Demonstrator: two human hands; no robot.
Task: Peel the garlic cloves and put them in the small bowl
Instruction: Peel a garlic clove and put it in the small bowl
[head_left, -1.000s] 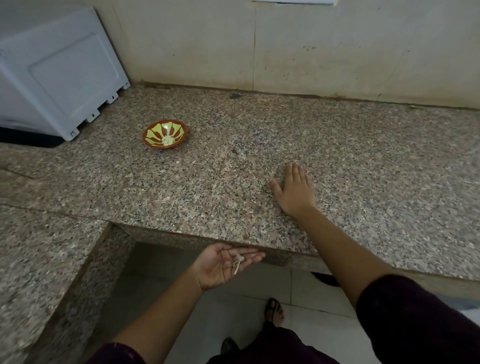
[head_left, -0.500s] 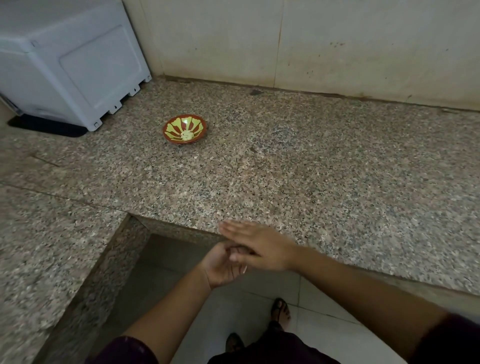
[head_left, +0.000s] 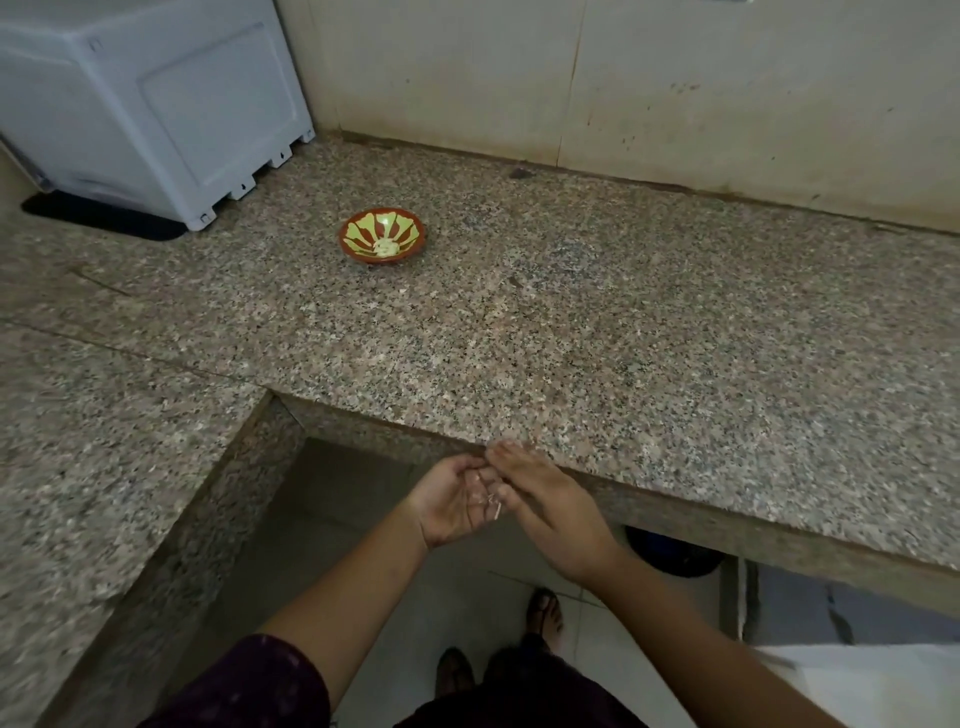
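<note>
Peel sliver — axis near-far | left hand cradling | right hand flat

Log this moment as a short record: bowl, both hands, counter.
small bowl: on the granite counter, pale garlic cloves inside
left hand: palm up below the counter edge, thin pale scraps on it
right hand: flat, fingers at the left palm
appliance: white, back left

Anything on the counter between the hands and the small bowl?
Nothing visible. Bare granite counter runs from the left hand and right hand at its front edge to the small bowl. The white appliance stands off to the bowl's left, out of that line.
</note>
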